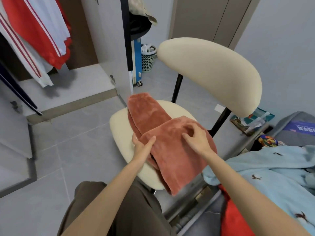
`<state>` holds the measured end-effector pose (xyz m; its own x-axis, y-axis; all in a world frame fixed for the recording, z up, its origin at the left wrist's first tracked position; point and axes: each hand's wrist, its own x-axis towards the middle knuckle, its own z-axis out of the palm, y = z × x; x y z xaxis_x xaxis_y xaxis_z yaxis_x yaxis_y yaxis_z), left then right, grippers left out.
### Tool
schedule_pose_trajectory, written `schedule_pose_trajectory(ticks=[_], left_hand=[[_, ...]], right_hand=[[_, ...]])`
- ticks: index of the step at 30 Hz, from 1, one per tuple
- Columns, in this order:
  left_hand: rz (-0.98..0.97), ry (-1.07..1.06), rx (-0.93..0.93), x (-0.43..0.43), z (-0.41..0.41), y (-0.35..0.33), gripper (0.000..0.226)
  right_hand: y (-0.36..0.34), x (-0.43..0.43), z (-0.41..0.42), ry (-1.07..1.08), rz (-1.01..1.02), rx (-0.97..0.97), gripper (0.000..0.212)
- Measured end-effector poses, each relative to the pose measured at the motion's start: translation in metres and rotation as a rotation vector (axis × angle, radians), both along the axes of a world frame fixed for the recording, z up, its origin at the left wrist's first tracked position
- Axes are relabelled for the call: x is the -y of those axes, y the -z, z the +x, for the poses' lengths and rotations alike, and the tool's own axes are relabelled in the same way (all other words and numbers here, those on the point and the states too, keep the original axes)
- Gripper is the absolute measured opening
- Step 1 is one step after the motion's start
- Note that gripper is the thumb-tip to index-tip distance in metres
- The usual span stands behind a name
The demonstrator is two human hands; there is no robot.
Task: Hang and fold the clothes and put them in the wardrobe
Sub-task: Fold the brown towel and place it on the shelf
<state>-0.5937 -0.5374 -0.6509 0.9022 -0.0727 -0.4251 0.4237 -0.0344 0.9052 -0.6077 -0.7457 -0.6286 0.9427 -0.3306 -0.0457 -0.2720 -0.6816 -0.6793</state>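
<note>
Grey-walled wardrobe (71, 84) stands open in the upper left of the frame, with red and white clothes (34, 34) hanging inside. A cream padded chair (119, 132) fills the centre, its curved backrest reaching to the upper right. A light-blue garment (265, 169) is heaped at the lower right. On the chair seat lies the rust-coloured fleece garment (170, 154), partly folded. Its long axis runs diagonally from just above the centre of the frame down to the lower centre, where one end hangs over the seat's front edge. A doubled-over layer covers its lower half. Both bare arms come up from the bottom edge. The left hand (142, 145) pinches the left edge of the doubled layer, thumb on top and fingers tucked beneath. The right hand (197, 137) rests on top of that same layer, just right of the other hand, with its fingers bent into the pile; whether it pinches any cloth cannot be told. The garment lies directly under both hands. The wardrobe lies up and to the left of them, so the left hand looks nearer to it for the carry.
</note>
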Motion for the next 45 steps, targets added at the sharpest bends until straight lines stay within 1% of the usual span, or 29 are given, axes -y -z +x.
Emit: schedule_pose_trajectory(ticks=[1,2,3,4,5,6,7,9,13,15,16,17,18,19,20,22,23,24,25,27,30,32,34,37,39,42,44,45], left_hand=[[-0.027,-0.024,-0.038,0.003,-0.004,0.004,0.105],[-0.049,-0.039,-0.059,0.008,-0.009,0.009,0.111],[-0.071,-0.047,-0.073,0.013,-0.016,0.013,0.116],[-0.091,-0.050,-0.085,0.018,-0.021,0.016,0.121],[-0.103,-0.052,-0.090,0.023,-0.026,0.017,0.125],[-0.105,-0.056,-0.087,0.027,-0.030,0.018,0.126],[-0.097,-0.058,-0.074,0.030,-0.031,0.019,0.125],[-0.077,-0.054,-0.044,0.036,-0.031,0.018,0.117],[-0.073,-0.056,-0.065,0.037,-0.023,0.013,0.093],[-0.035,-0.021,-0.101,0.033,-0.022,0.010,0.092],[0.027,0.018,-0.096,0.032,-0.025,0.009,0.095],[0.155,0.052,-0.052,0.031,-0.031,0.007,0.100],[0.333,0.067,0.032,0.030,-0.039,0.006,0.105],[0.522,0.069,0.151,0.030,-0.046,0.005,0.106],[0.685,0.075,0.296,0.031,-0.052,0.003,0.103],[0.922,0.161,0.578,0.038,-0.058,0.004,0.091],[1.001,0.245,0.670,0.043,-0.060,0.006,0.084],[1.063,0.336,0.716,0.048,-0.061,0.010,0.077],[1.102,0.411,0.720,0.053,-0.063,0.014,0.072],[1.129,0.497,0.635,0.058,-0.064,0.026,0.066],[1.157,0.549,0.536,0.054,-0.057,0.043,0.065],[1.141,0.578,0.487,0.051,-0.050,0.048,0.065],[1.139,0.608,0.462,0.051,-0.045,0.050,0.065],[1.143,0.631,0.457,0.051,-0.045,0.045,0.065],[1.169,0.613,0.514,0.049,-0.050,0.040,0.066],[1.147,0.567,0.702,0.048,-0.066,0.031,0.070],[1.112,0.599,0.839,0.051,-0.079,0.029,0.077],[1.113,0.639,0.886,0.053,-0.085,0.031,0.082]], right_hand=[[0.006,0.007,-0.007,0.029,-0.123,-0.028,0.047],[0.013,0.013,-0.015,0.088,-0.188,-0.056,0.053],[0.016,0.018,-0.022,0.152,-0.182,-0.095,0.059],[0.020,0.022,-0.029,0.202,-0.107,-0.133,0.065],[0.023,0.026,-0.034,0.224,0.010,-0.161,0.072],[0.027,0.029,-0.037,0.220,0.123,-0.169,0.077],[0.028,0.030,-0.039,0.206,0.195,-0.166,0.080],[0.024,0.030,-0.042,0.187,0.221,-0.135,0.078],[0.018,0.027,-0.043,0.201,0.125,0.011,0.056],[0.018,0.025,-0.046,0.180,0.036,0.019,0.053],[0.022,0.025,-0.049,0.170,-0.032,-0.031,0.054],[0.026,0.024,-0.053,0.168,-0.107,-0.104,0.056],[0.029,0.022,-0.058,0.171,-0.185,-0.154,0.057],[0.029,0.020,-0.063,0.163,-0.265,-0.141,0.057],[0.027,0.017,-0.067,0.126,-0.348,-0.068,0.056],[0.026,0.013,-0.072,-0.030,-0.473,0.075,0.052],[0.027,0.010,-0.072,-0.115,-0.505,0.088,0.050],[0.029,0.008,-0.071,-0.179,-0.517,0.057,0.049],[0.033,0.006,-0.069,-0.218,-0.514,-0.003,0.049],[0.042,0.005,-0.065,-0.243,-0.500,-0.116,0.048],[0.053,0.010,-0.058,-0.256,-0.460,-0.193,0.048],[0.057,0.013,-0.053,-0.262,-0.434,-0.246,0.047],[0.060,0.013,-0.050,-0.263,-0.420,-0.273,0.047],[0.057,0.016,-0.052,-0.285,-0.372,-0.252,0.046],[0.054,0.020,-0.060,-0.274,-0.366,-0.204,0.047],[0.053,0.024,-0.082,-0.146,-0.358,-0.132,0.053],[0.057,0.025,-0.097,-0.037,-0.255,-0.141,0.055],[0.060,0.025,-0.104,0.020,-0.150,-0.160,0.057]])
